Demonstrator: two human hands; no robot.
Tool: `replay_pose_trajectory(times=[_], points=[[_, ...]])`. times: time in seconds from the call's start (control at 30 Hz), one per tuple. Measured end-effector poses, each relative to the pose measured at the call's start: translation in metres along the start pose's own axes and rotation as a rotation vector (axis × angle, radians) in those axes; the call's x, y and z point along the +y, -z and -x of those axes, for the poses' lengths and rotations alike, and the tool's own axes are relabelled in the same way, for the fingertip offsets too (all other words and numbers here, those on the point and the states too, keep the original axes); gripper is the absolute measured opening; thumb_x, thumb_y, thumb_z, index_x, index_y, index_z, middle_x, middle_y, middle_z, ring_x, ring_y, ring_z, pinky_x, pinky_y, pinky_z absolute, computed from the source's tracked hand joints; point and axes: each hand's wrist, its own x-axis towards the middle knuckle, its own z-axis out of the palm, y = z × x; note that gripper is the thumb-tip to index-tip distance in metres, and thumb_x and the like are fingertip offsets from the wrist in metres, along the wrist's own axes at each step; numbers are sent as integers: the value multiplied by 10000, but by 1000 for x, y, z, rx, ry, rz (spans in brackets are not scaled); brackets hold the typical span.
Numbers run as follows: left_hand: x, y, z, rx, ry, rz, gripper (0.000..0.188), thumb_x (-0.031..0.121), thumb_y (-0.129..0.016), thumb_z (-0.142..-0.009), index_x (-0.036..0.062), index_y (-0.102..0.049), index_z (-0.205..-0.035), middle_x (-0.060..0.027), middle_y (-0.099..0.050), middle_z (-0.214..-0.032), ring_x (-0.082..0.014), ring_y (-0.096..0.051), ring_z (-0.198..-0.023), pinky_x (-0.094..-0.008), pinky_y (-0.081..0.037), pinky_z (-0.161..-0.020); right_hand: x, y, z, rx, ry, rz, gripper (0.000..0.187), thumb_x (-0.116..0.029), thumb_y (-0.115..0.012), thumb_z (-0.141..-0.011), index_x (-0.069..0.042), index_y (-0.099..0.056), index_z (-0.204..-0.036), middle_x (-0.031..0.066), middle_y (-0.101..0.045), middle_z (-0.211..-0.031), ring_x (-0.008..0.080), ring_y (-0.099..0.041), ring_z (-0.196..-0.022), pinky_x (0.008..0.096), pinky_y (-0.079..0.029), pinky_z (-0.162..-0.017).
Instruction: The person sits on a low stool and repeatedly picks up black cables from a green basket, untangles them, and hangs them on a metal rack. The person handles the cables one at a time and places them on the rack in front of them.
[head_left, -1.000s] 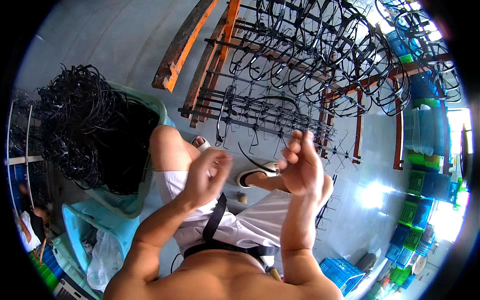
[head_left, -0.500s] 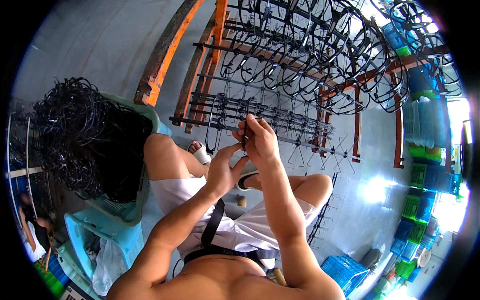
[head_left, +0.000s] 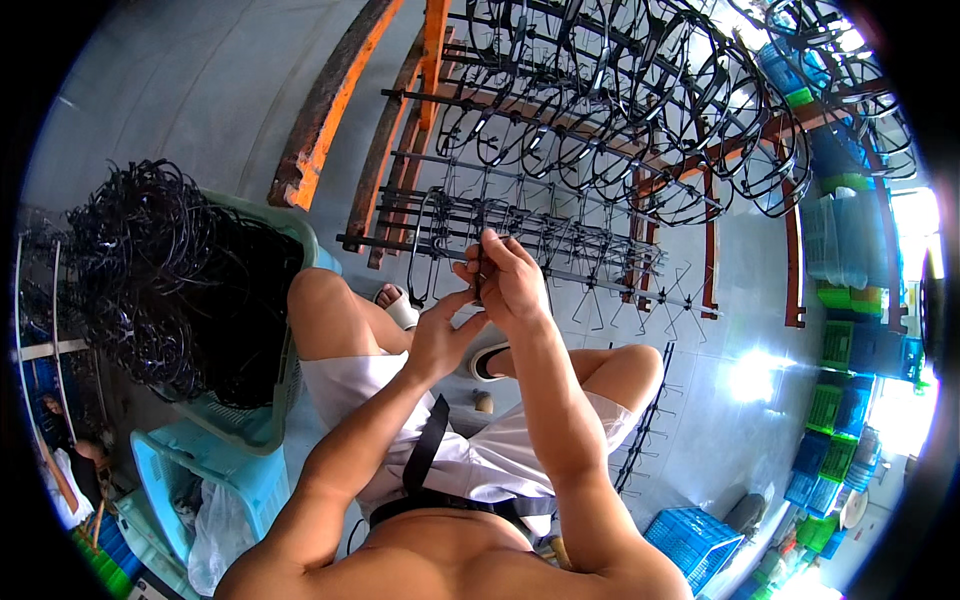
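Observation:
Both hands meet in front of me at the near bar (head_left: 370, 243) of a rack fitted with thin wire hooks. My right hand (head_left: 512, 283) is closed, thumb and fingers pinching a thin black curved strip (head_left: 478, 284). Just below and to its left, my left hand (head_left: 440, 335) pinches toward the strip's lower end. The fingers cover much of the strip, and whether it touches a hook I cannot tell. A similar black strip (head_left: 413, 265), bent into a narrow loop, hangs on the bar to the left of my hands.
Many glossy black loops (head_left: 640, 110) hang from upper bars between orange posts (head_left: 325, 120). At left, a green basket (head_left: 285, 400) holds a tangled heap of black strips (head_left: 150, 270). A light-blue crate (head_left: 160, 470) stands nearer; a blue crate (head_left: 690, 540) sits at lower right.
Both hands have shifted slightly left with the strip, the left hand also a little lower. The pinching grip looks the same, and the view has shifted slightly.

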Motion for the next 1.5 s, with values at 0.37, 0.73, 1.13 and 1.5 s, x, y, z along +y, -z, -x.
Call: replay_pose_trajectory(times=[0.37, 0.73, 1.13, 1.5], points=[[-2, 2, -1, -8, -5, -40, 341, 167, -676, -824, -6, -613, -1110, -164, -655, -1065, -265, -635, -990, -326, -467, -862, 4, 3, 5, -51, 95, -35, 160, -167, -566, -937, -55, -494, -850, 73, -578, -794, 148, -534, -658, 344, -549, -700], [2, -9, 4, 97, 22, -33, 185, 168, -687, -824, 7, -687, -914, -83, -696, -804, -102, -619, -729, -247, -471, -677, -9, 4, 30, 94, 73, 196, 136, -162, -630, -876, -53, -555, -847, 35, -561, -757, 167, -580, -679, 284, -485, -653], [-3, -29, 1, 156, 74, 268, 227, 209, -637, -792, -10, -614, -845, -164, -632, -773, -282, -626, -739, -364, -476, -674, -6, 12, 24, 135, 142, 389, 216, -242, -637, -870, -33, -593, -837, 47, -562, -727, 182, -599, -667, 288, -469, -589], [31, 2, 25, 363, -239, -21, 258, 116, -599, -844, -21, -560, -1059, -225, -596, -1022, -342, -600, -942, -410, -472, -826, -4, 25, 28, 23, 317, 481, 217, -128, -557, -920, 22, -557, -1077, 72, -613, -943, 140, -572, -877, 244, -444, -760]])
